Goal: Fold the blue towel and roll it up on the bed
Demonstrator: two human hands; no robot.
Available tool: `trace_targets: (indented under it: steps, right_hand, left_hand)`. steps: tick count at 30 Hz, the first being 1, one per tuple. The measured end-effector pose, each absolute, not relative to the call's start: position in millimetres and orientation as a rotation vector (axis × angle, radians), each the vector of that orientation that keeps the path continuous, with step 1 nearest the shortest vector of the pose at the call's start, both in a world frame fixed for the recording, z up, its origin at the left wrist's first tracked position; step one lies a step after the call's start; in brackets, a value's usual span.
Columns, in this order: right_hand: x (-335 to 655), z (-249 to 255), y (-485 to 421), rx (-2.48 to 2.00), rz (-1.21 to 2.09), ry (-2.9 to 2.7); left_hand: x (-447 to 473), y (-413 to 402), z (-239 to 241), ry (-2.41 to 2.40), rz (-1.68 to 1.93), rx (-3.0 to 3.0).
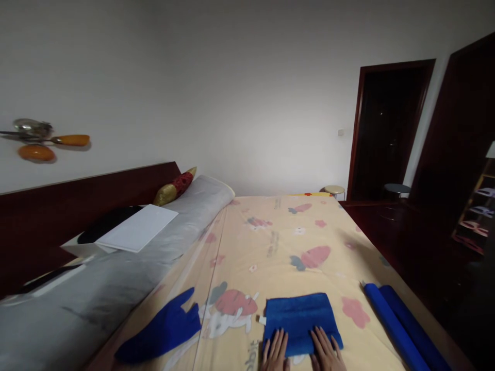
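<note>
A blue towel (299, 314), folded into a rough rectangle, lies flat on the bed in front of me, with a small white tag (262, 320) sticking out at its left side. My left hand (276, 350) rests on the towel's near left part, fingers stretched out. On the near right part lies my right hand (326, 349), its fingers also extended and slightly spread. Both thumbs are only partly visible, and the wrists fall outside the view. Left of the towel is a crumpled blue cloth (160, 330).
Two long blue rolls (402, 324) lie along the bed's right edge. A patterned sheet (263, 273) covers the bed. Grey pillows (174, 237), a white box lid (138, 228) and a red-and-gold cushion (176, 186) sit by the headboard. Stools (397, 189) stand near the doorway.
</note>
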State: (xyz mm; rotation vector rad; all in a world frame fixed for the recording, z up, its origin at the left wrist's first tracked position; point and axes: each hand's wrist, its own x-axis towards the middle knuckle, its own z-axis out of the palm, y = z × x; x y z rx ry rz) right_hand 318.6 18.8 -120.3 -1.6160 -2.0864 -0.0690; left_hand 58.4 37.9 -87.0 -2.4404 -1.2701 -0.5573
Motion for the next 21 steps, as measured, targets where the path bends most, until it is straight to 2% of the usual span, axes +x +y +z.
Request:
trace_targets:
  steps: [5,11,14,17,21]
  right_hand:
    - [331.6,-116.2,14.1,-1.670,-0.043,-2.000]
    - [300.6,-54.4,48.4,-1.610,0.472,-2.186]
    - [295.9,-40.2,67.2,-1.627,0.499,-2.201]
    - [302.0,-46.6,77.2,-1.725,0.466,-2.144]
    - [308.9,-79.9,84.4,-1.831,0.349,-2.092]
  left_hand:
    - [45.5,35.0,-80.6,-1.293,-0.516,-2.412]
    - [107.1,66.2,-98.8,-1.389,-0.635,-2.445]
    - [116.0,87.2,-106.5,-1.356,-0.625,-2.488]
    - [101.9,101.4,-119.7,-1.559,-0.674,-2.311]
    - [87.6,109.0,-150.0,-1.737,-0.797,-2.032]
